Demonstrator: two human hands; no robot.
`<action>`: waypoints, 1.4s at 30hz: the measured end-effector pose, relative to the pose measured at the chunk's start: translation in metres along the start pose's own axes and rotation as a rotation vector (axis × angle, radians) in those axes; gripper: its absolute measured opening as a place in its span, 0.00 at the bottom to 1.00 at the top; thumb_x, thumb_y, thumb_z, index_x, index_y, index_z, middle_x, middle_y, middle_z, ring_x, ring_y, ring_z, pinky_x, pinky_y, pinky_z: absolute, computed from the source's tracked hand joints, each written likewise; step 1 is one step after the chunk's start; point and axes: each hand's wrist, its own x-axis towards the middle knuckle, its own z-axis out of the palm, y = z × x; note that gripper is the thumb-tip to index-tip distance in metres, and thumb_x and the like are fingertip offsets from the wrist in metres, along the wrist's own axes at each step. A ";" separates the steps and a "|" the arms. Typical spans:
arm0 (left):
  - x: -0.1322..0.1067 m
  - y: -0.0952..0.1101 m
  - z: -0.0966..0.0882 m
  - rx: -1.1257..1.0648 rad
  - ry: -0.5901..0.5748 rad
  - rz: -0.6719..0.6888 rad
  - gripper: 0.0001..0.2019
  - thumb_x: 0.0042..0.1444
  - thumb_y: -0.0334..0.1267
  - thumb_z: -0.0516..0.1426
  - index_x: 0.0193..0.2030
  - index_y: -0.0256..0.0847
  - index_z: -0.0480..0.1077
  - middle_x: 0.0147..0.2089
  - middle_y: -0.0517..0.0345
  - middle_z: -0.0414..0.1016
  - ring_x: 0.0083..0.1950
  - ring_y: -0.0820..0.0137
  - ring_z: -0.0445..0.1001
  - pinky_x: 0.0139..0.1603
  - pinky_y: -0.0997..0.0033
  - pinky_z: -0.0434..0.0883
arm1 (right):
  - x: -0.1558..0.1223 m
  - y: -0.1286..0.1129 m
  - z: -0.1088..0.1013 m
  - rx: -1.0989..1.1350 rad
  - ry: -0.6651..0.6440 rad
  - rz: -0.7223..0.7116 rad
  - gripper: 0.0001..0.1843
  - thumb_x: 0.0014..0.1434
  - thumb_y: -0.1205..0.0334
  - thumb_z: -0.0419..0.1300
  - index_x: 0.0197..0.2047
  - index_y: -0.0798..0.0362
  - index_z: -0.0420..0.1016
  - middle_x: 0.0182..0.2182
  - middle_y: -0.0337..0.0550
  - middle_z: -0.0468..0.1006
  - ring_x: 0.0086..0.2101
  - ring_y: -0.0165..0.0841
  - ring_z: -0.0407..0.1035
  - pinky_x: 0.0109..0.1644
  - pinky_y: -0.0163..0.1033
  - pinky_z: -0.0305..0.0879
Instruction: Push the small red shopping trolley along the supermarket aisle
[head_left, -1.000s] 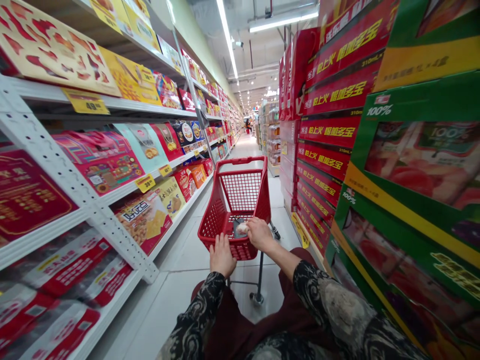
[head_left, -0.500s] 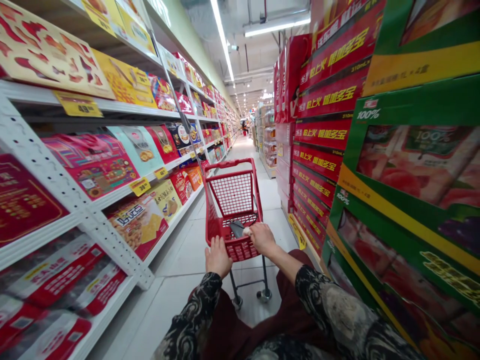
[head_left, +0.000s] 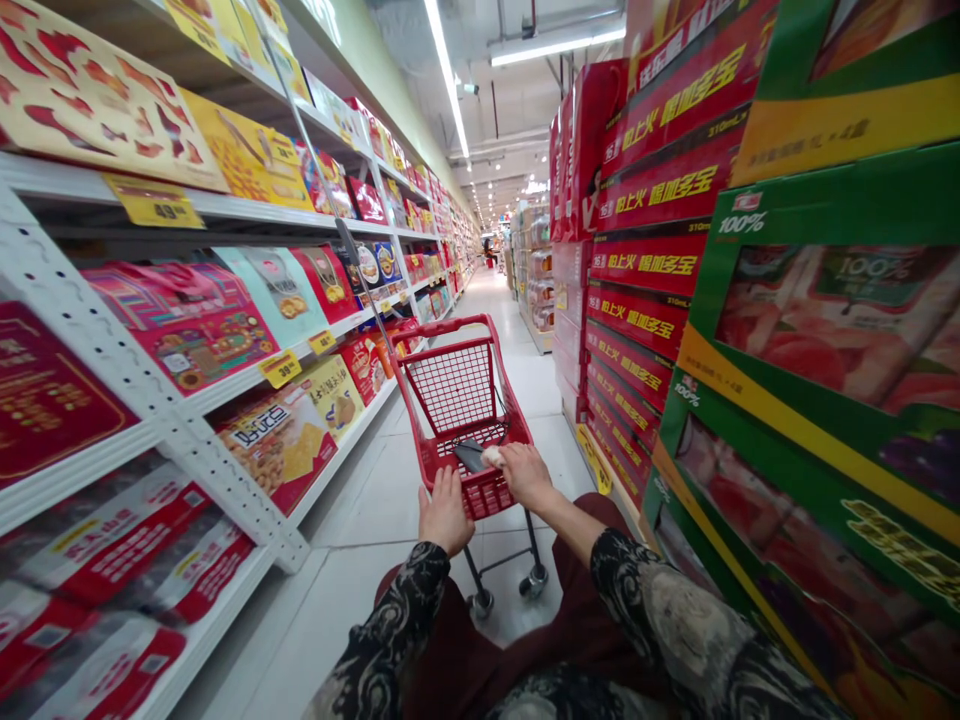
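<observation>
A small red shopping cart (head_left: pixel 459 385) with a grid front stands before my knees, angled toward the left shelves. My left hand (head_left: pixel 445 510) lies against the cart's near left edge, fingers stretched out over the rim. At the near right corner, my right hand (head_left: pixel 526 476) is closed, with a small whitish crumpled thing (head_left: pixel 492 457) poking out at its fingers. I cannot tell whether it also grips the rim. Inside the basket lies a flat dark grey item (head_left: pixel 471 457) with a thin black cord near it. A thin pole rises from the cart's far left corner.
White shelves (head_left: pixel 247 390) with boxed snacks and yellow price tags line the left. Stacked red drink cartons (head_left: pixel 637 265) and green juice boxes (head_left: pixel 795 400) wall the right. The tiled aisle floor (head_left: pixel 504 300) runs ahead between them, with more shelving farther back.
The cart has swung, its far end shifting left toward the shelves. My left hand has moved slightly right with the near edge; my right hand stays almost in place.
</observation>
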 end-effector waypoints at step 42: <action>0.006 -0.046 0.023 -0.228 0.235 -0.098 0.40 0.42 0.29 0.53 0.64 0.31 0.44 0.67 0.38 0.48 0.69 0.59 0.43 0.66 0.56 0.52 | -0.003 -0.056 0.029 0.063 -0.072 -0.213 0.20 0.60 0.71 0.47 0.55 0.55 0.64 0.50 0.49 0.70 0.55 0.37 0.57 0.59 0.47 0.49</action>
